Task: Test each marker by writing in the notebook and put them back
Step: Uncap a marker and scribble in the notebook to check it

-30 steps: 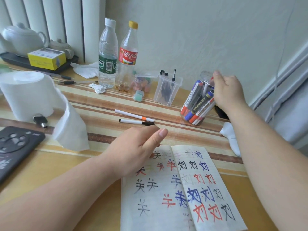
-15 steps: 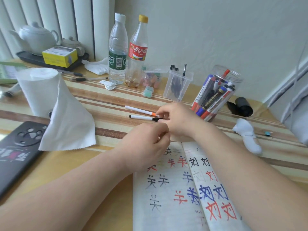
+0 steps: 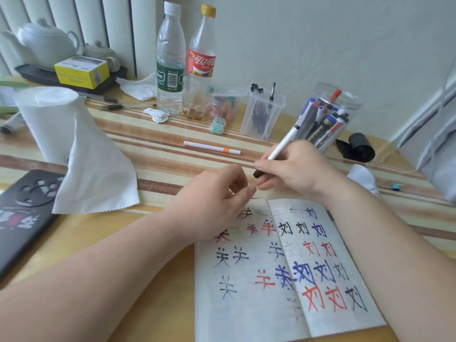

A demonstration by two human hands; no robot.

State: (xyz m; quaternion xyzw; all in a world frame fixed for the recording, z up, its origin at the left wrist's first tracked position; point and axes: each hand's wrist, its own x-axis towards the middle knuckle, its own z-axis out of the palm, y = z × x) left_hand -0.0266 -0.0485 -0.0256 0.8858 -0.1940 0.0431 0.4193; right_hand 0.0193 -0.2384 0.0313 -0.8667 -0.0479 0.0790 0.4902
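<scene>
Phone case [image 3: 22,213]: black with a paw print, lying flat far left of the notebook [image 3: 283,267].
Paper roll [image 3: 47,119]: upright, far to the left of and beyond the notebook, one loose sheet hanging towards the phone case.
Teapot [image 3: 47,43]: white, on a dark tray at the far-left back, well away from the notebook, with a yellow box [image 3: 81,72] beside it.
Bottles: a water bottle [image 3: 170,62] and a red-labelled cola bottle [image 3: 201,62] stand side by side, well beyond the notebook's left page.
Orange-banded marker [image 3: 212,147]: white, lying flat on the striped cloth just beyond the notebook's left page, untouched.
Left hand [image 3: 212,203]: over the notebook's top left corner, fingers loosely curled, nothing seen in them.
Notebook: open flat at the near edge, both pages filled with black, red and blue characters.
Pen box [image 3: 262,114]: clear, upright, beyond the notebook's spine.
Right hand [image 3: 296,169]: just above the notebook's top edge, fingers and thumb wrapped round the black-ended marker [image 3: 283,146].
Black-ended marker: tilted, dark end pointing down towards the left hand, white barrel rising away from the notebook.
Marker jar [image 3: 330,117]: clear, full of markers, beyond the notebook's right page.
</scene>
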